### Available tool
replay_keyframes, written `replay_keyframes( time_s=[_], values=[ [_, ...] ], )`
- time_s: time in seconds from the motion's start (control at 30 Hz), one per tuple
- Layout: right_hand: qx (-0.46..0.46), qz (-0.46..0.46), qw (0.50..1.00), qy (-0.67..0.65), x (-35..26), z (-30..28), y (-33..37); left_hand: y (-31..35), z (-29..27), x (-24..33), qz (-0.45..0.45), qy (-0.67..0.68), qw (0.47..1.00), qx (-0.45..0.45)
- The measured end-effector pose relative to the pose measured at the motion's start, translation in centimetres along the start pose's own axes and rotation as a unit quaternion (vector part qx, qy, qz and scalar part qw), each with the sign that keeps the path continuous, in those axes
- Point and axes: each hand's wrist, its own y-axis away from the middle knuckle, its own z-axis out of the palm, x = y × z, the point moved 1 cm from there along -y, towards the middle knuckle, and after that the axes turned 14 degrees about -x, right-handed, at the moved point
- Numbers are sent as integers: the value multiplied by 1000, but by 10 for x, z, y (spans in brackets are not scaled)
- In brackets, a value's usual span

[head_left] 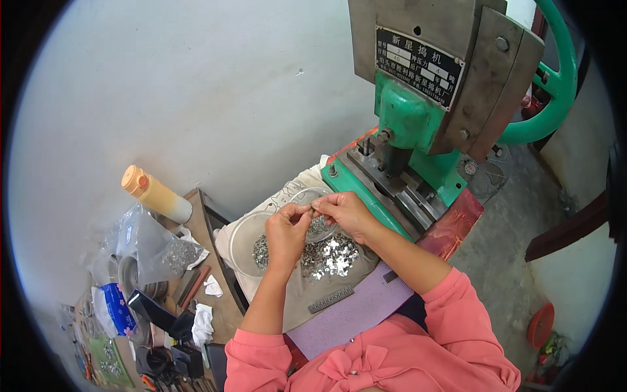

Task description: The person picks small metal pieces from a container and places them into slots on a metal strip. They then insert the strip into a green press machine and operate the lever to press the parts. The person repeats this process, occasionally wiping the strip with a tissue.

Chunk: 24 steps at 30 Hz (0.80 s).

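Observation:
My left hand [288, 234] and my right hand [347, 213] meet fingertip to fingertip, both closed in a pinch. Whatever lies between the fingers is too small to make out. Below them, a pile of small shiny metal pieces [332, 256] is heaped on the cloth-covered work surface. A clear round tub [236, 243] with similar pieces stands partly behind my left hand. Another clear round container [305, 193] holding metal bits sits beyond my fingers. Nearer to me lies a dark grey notched metal strip [330, 299], beside a purple foam mat [356, 307].
A green and grey bench press [408, 117] with a large green handwheel [567, 85] rises at the right. On the left, a cluttered wooden table holds a yellow bottle [155, 193], a plastic bag [153, 245], a blue packet [117, 310] and crumpled tissues [203, 325].

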Motion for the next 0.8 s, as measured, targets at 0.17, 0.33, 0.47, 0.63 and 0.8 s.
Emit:
replay_keyframes(
  time_s=[0.17,0.33,0.47,0.63,0.8],
  values=[
    [1,9,998,60,3,4,0,-2,-9,-13,-9,30,999,7],
    [18,-56,992,113,11,7,3,-5,-10,-27,6,76,997,5],
    [9,-80,979,187,10,18,6,-6,-10,-27,7,113,994,3],
    [38,-72,986,145,3,20,7,-5,-13,-25,3,133,991,-5],
    [47,-82,994,58,7,16,4,-2,-11,-10,-18,210,977,-20]
  ],
)
